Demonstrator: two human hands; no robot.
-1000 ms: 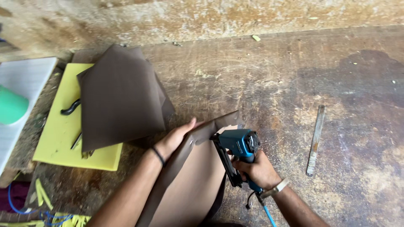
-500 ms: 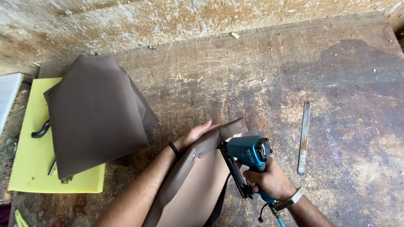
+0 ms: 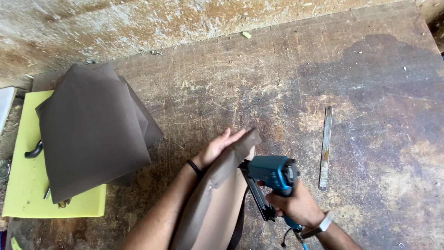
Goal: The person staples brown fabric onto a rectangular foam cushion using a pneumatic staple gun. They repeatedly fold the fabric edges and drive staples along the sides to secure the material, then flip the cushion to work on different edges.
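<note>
The lower end of the brown fabric-covered panel [image 3: 217, 203] is being cut off by the bottom edge of the view, and the nose of the blue staple gun [image 3: 270, 178] is being hidden against the panel's edge. The panel is being held tilted at the near middle of the worn wooden workbench [image 3: 286, 78], with brown cloth being folded over its upper corner. The left hand [image 3: 217, 148] is being pressed flat on that fold, fingers together. The right hand [image 3: 296, 206] is being kept clamped on the gun's grip. A metal ruler [image 3: 326, 146] is lying just right of the gun. A stack of brown fabric pieces [image 3: 92, 134] is resting on yellow foam [image 3: 27, 185], well apart to the left.
</note>
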